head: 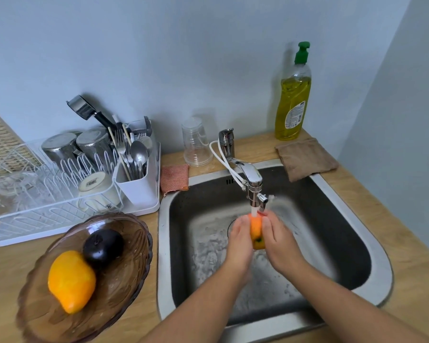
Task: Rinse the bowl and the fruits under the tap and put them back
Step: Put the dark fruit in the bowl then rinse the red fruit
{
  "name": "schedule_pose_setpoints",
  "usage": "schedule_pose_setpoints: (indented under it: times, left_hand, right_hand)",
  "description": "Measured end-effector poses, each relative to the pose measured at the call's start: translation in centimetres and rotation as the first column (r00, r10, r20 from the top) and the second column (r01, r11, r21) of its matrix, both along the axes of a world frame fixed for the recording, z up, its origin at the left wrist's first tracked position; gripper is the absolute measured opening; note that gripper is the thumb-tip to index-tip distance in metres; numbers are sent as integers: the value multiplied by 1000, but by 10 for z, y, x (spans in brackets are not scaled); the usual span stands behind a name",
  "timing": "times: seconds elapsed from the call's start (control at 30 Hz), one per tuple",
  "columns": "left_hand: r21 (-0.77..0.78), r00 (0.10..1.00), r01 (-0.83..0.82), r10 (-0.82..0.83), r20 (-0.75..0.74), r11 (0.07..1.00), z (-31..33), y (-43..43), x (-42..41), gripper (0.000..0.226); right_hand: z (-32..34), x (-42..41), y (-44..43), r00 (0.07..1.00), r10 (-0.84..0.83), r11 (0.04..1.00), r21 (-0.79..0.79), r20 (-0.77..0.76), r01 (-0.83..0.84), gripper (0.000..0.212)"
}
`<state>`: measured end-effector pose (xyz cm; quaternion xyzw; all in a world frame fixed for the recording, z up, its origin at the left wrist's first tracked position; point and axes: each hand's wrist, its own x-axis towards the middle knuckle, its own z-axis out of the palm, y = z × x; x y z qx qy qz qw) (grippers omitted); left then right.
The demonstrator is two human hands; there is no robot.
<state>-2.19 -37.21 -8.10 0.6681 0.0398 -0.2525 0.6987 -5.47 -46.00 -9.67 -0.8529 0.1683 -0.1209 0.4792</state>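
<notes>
Water runs from the chrome tap (pixel 252 180) onto an orange fruit (pixel 256 231) with a green stem end, held over the steel sink (pixel 372 246). My left hand (pixel 239 243) presses it from the left and my right hand (pixel 280 241) from the right, so both grip it. On the counter to the left stands a brown glass bowl (pixel 124 280). Inside it lie a yellow-orange mango (pixel 71 280) and a dark purple fruit (pixel 103 246) touching each other.
A white dish rack (pixel 35 209) with steel cups and a cutlery holder (pixel 136 186) stands behind the bowl. A pink sponge cloth (pixel 174 178), a clear plastic cup (pixel 196 143), a dish soap bottle (pixel 294 95) and a brown cloth (pixel 305 158) line the sink's far edge.
</notes>
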Motion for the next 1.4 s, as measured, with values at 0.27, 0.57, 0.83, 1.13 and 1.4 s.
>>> schedule_pose_setpoints:
  times: [0.27,0.57,0.83,1.13,1.4]
  left_hand:
    - [-65,993,-6,14,121,998,-7,1,-5,32]
    - [-1,999,-28,28,36,1000,4,-1,8,27]
    - [28,989,107,-110,96,994,5,9,6,29]
    - [105,935,137,-164,316,985,3,15,-5,39]
    - [-225,977,-101,54,-204,969,12,4,1,31]
  right_hand:
    - [23,13,-13,932,47,798,575,-359,181,35]
    - [6,6,-2,970,-15,831,536,-244,148,37]
    - [10,9,-4,995,-70,912,400,-77,95,21]
    - [24,10,2,986,-20,825,555,-166,110,27]
    - [17,7,13,974,-221,903,386,40,189,18]
